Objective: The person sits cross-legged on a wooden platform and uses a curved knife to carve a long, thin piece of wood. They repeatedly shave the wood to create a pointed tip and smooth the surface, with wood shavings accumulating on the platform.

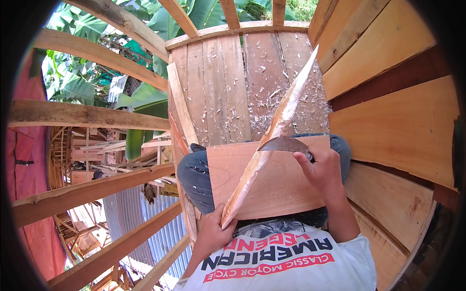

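Observation:
Across my lap lies a flat wooden board [284, 186], resting on my bent legs. A long, partly peeled stick [291, 102], whitish and brown with a pointed far end, slants over it from near left to far right. My left hand [216, 230] is closed around the stick's near end, close to my shirt. My right hand [324, 169] grips a curved knife [285, 144] by its handle, which the fingers mostly hide. The dark blade crosses the stick at the board's far edge, and appears to touch it.
Pale shavings [264, 114] are scattered over the plank floor [213, 92] ahead. Open wooden rails [92, 115] run along the left, with corrugated metal sheets [158, 228] below. A plank wall [393, 126] stands close on the right. A loose wooden strip [180, 99] leans at the floor's left edge.

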The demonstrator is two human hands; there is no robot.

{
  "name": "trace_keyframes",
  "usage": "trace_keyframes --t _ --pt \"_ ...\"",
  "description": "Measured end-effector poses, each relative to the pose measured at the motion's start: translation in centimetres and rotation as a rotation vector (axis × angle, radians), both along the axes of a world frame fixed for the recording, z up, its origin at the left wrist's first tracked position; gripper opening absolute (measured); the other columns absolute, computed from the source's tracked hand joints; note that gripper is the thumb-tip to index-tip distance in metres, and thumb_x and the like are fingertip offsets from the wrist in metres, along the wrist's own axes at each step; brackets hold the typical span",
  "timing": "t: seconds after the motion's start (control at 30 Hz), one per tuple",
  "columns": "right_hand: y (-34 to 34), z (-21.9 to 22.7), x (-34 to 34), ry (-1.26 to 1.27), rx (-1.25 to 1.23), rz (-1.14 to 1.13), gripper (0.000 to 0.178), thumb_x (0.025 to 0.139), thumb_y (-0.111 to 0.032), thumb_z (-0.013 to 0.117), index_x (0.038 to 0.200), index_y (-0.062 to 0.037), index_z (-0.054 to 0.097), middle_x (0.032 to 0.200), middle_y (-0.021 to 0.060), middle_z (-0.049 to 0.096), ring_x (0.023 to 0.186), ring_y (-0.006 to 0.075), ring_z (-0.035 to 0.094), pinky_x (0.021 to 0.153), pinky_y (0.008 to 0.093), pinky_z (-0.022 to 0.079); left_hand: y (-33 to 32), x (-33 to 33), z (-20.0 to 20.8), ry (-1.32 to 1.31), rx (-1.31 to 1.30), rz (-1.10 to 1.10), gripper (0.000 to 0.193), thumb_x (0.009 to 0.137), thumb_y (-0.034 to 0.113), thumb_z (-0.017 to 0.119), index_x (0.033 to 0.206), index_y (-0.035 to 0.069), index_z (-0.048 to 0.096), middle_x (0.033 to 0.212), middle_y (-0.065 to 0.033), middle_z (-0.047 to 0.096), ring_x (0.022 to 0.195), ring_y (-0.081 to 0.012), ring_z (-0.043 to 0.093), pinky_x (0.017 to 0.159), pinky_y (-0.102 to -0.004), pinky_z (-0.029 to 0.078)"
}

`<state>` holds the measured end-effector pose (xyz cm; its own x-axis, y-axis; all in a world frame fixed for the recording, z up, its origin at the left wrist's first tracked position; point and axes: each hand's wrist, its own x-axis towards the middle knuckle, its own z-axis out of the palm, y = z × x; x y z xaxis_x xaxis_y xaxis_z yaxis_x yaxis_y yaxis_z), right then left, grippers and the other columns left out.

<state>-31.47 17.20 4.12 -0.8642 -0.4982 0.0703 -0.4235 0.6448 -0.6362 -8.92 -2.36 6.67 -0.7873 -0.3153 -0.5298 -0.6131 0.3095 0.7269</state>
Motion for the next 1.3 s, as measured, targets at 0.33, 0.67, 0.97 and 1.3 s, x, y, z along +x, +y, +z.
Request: trace_keyframes --t 0.33,0.67,0.97,1.3 --pt "0.2 0.3 0.2 0.166 -0.088 0.050 0.052 0.082 -0.049 0.067 0.057 -0.0056 0.054 0.050 0.0129 0.050 0.047 0.0333 0.055 0.044 0.0393 0.041 0.2 0.5 0.1 -0.026 0.104 -0.074 0.019 0.079 0.007 0.064 0.091 0.000 0.052 0.067 -0.0176 0.056 0.059 -0.0288 0.056 0.058 -0.0357 0.042" --pt "-0.4 1.3 1.7 0.177 -0.181 0.180 0.053 0.080 -0.051 0.068 0.056 -0.0059 0.053 0.051 0.0123 0.048 0.047 0.0324 0.053 0.044 0.0377 0.040 0.4 1.2 -0.4 0.002 0.227 -0.117 0.020 0.080 0.002 0.064 0.096 0.002 0.050 0.063 -0.0073 0.052 0.055 -0.0156 0.052 0.054 -0.0310 0.040" --pt "0.4 1.5 0.7 0.278 -0.191 0.143 0.057 0.079 -0.053 0.068 0.055 -0.0068 0.046 0.049 0.0109 0.045 0.044 0.0289 0.052 0.043 0.0366 0.038 0.4 0.8 0.3 -0.039 0.289 -0.136 0.018 0.080 0.003 0.064 0.091 0.003 0.049 0.065 -0.0057 0.051 0.058 -0.0175 0.052 0.056 -0.0309 0.040" --pt "2.0 1.4 -2.2 0.427 -0.192 0.054 0.056 0.075 -0.055 0.069 0.054 -0.0089 0.046 0.049 0.0087 0.045 0.043 0.0266 0.051 0.042 0.0355 0.038 1.1 0.4 1.6 -0.059 0.340 -0.134 0.020 0.071 0.010 0.063 0.084 0.000 0.053 0.070 -0.0056 0.051 0.067 -0.0145 0.050 0.061 -0.0299 0.040"
